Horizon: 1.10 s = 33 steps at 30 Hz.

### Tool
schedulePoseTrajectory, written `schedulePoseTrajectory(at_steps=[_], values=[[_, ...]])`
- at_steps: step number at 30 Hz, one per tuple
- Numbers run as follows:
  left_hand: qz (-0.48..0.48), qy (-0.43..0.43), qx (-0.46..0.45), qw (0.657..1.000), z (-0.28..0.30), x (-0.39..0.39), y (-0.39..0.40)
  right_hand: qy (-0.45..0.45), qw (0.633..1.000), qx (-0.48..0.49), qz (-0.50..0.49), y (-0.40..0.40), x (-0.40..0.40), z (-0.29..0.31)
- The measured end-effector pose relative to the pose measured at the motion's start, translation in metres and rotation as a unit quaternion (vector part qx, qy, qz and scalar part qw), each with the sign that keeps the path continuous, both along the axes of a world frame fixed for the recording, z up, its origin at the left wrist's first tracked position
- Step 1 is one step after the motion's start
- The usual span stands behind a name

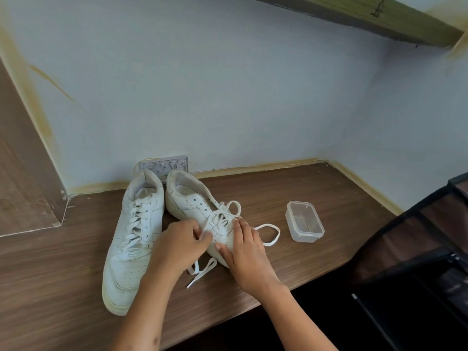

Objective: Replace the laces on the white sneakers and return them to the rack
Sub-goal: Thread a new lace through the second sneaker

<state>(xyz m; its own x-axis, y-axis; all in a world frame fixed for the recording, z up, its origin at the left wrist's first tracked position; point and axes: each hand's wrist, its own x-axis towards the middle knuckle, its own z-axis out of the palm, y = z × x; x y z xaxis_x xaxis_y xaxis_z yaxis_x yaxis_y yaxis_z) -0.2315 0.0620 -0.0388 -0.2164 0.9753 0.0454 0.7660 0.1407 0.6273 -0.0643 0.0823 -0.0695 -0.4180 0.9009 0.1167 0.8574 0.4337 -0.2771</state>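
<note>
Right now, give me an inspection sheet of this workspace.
Surface: wooden table, worn, set against a pale wall.
Job's things: left sneaker laced, lying flat; right sneaker being laced, its loose lace trailing onto the table.
Clutter: clear plastic container, open, to the right of the sneakers; patterned box behind them at the wall.
Hands: left hand pinching lace at the right sneaker's eyelets; right hand pressed on the same sneaker.
Cables: nothing seen.
Surroundings: dark rack at right; wooden shelf overhead.
</note>
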Motion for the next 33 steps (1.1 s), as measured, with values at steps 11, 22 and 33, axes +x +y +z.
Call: schedulePoseTrajectory(at_steps=[11, 22, 33], values=[[-0.035, 0.060, -0.046, 0.997, -0.010, 0.002, 0.007, -0.010, 1.000, 0.008, -0.002, -0.001, 0.000, -0.001], [-0.019, 0.026, -0.128, 0.991, -0.002, -0.005, -0.001, -0.020, 1.000, -0.003, -0.005, 0.000, -0.001, 0.002], [0.005, 0.095, 0.111, 0.989, -0.006, 0.008, 0.006, -0.018, 1.000, 0.001, -0.008, 0.001, -0.003, 0.000]])
